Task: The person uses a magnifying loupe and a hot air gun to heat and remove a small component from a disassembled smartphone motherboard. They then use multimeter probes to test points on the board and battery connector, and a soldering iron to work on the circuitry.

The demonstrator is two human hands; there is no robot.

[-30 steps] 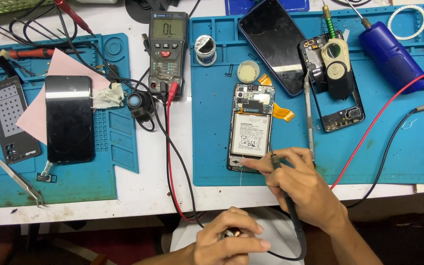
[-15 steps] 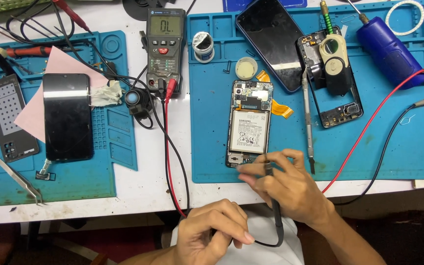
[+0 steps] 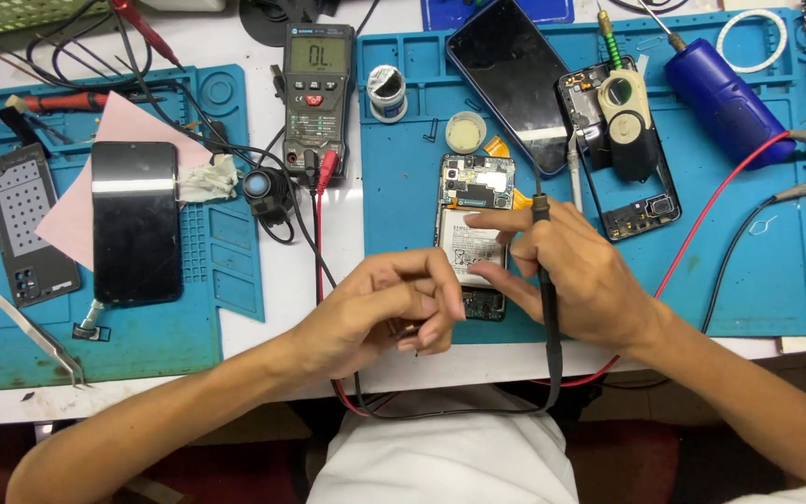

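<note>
your right hand is closed around a black probe, its fingertips resting on the opened phone, which lies on the blue mat near the table's middle. your left hand sits just left of the phone, fingers curled together; what it pinches is hidden. the multimeter stands farther back.

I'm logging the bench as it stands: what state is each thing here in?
Opened phone: back off, battery and board exposed.
Multimeter: on, display lit, leads plugged in.
Black probe: gripped in right hand.
Left hand: fingers curled at the mat's front edge.
Dark phone: screen off.
Tweezers: lying unused.
</note>
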